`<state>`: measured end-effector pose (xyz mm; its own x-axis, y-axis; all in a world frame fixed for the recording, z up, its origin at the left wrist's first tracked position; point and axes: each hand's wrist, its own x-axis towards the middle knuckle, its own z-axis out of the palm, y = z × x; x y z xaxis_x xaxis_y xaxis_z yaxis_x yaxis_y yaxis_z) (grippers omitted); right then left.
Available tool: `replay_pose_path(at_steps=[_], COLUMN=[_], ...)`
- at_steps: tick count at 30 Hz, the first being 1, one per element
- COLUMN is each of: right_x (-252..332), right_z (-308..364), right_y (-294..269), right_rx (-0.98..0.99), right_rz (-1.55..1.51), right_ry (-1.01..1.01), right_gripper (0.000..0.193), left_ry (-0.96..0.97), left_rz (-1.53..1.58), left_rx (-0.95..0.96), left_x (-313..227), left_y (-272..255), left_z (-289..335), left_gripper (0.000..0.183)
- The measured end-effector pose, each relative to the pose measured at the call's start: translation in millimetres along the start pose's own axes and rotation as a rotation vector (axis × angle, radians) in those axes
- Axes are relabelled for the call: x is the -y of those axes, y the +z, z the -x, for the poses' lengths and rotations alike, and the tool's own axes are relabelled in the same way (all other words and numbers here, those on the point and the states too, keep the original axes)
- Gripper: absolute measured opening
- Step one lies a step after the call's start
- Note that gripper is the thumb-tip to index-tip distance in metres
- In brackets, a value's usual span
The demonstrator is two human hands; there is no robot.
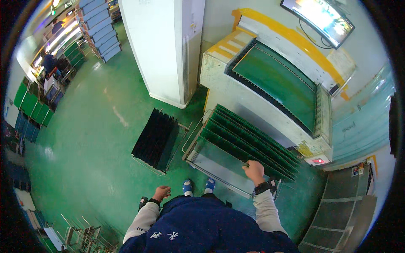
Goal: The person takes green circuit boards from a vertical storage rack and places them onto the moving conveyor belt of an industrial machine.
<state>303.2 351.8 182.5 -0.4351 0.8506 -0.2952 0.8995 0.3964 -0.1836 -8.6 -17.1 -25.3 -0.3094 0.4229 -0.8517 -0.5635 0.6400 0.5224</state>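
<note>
My right hand (254, 172) is closed at the upper edge of the front green board (225, 145) in a wire rack, its fingers pinched against that edge. Several more green boards (249, 130) stand on edge behind it, leaning in a row. My left hand (162, 193) hangs low in front of my body, fingers curled with nothing visible in them. To the left of the rack, a second rack with black upright sheets (156, 137) stands on the floor. A large green board (276, 80) lies flat on the white machine (257, 111) beyond the racks.
A tall white cabinet (164, 50) stands ahead of me. A screen (320, 19) hangs on the wall above the machine. Grey framed panels (341, 206) stand at the right. Metal racks (86, 232) are at the lower left; stacked blue bins (101, 31) and a seated person (49, 62) are far left.
</note>
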Motion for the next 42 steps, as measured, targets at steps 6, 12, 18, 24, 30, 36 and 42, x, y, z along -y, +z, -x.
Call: replay_pose_path(at_steps=[6,12,18,24,30,36,42], right_x=[-0.7,-2.5,-0.8,-5.5,-6.3,-6.0,-7.2], right_z=[-0.8,1.3,2.2,-0.7,-7.2,-6.9,-5.4], right_y=[0.0,2.0,-0.3,1.0,1.0,-0.4,-2.2], right_rx=[0.007,-0.06,-0.065,-0.092,-0.05,-0.048,-0.079], right_rz=[-0.021,-0.044,-0.071,-0.061,-0.025,-0.05,-0.075], right_ry=[0.008,-0.04,-0.025,-0.04,-0.055,-0.032,-0.037], right_gripper=[0.029,0.027,0.027,0.027,0.026,0.026,0.025], left_ry=[-0.015,-0.028,-0.013,-0.024,0.0,-0.02,-0.006], left_rz=[0.004,0.007,-0.023,-0.026,-0.051,0.002,-0.036], left_rx=[-0.018,-0.023,0.002,0.001,0.017,0.026,0.046], left_x=[0.3,1.2,7.8,5.5,1.4,-4.0,-7.9], left_y=[0.2,1.8,-1.3,1.3,4.5,7.2,8.2], left_z=[-1.1,-4.5,-13.0,-14.1,-10.0,-3.7,-3.2], left_gripper=[0.033,0.033,0.035,0.036,0.036,0.033,0.034])
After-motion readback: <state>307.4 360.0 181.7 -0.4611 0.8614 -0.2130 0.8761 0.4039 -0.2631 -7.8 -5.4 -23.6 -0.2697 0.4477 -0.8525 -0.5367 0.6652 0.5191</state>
